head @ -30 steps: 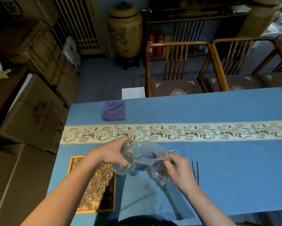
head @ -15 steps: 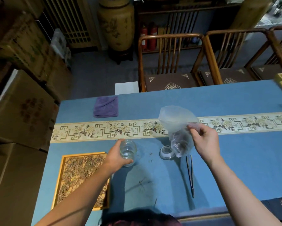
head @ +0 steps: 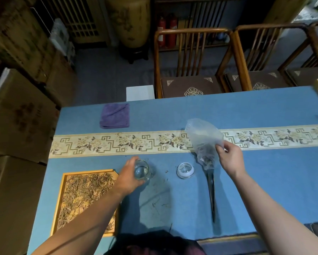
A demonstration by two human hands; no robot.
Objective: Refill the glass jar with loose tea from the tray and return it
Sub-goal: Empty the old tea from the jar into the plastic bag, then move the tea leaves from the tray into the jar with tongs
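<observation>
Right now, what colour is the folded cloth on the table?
Purple; the cloth shows best in the head view, near the table's far left.

A tea shop or tea room with adjoining storage. A long table [head: 265, 111] under blue cloth carries a patterned floral runner [head: 117, 142] and a wooden tray of loose tea [head: 84, 196], with carved wooden chairs [head: 189, 57] drawn up opposite. Behind stand a large ceramic urn [head: 130, 21], two red fire extinguishers [head: 166, 28] and stacked cardboard cartons [head: 20, 115].

Left hand [head: 129, 176] grips glass jar [head: 141, 170] beside tray [head: 58, 203]; right hand [head: 230, 159] pinches plastic bag [head: 203, 138].
</observation>
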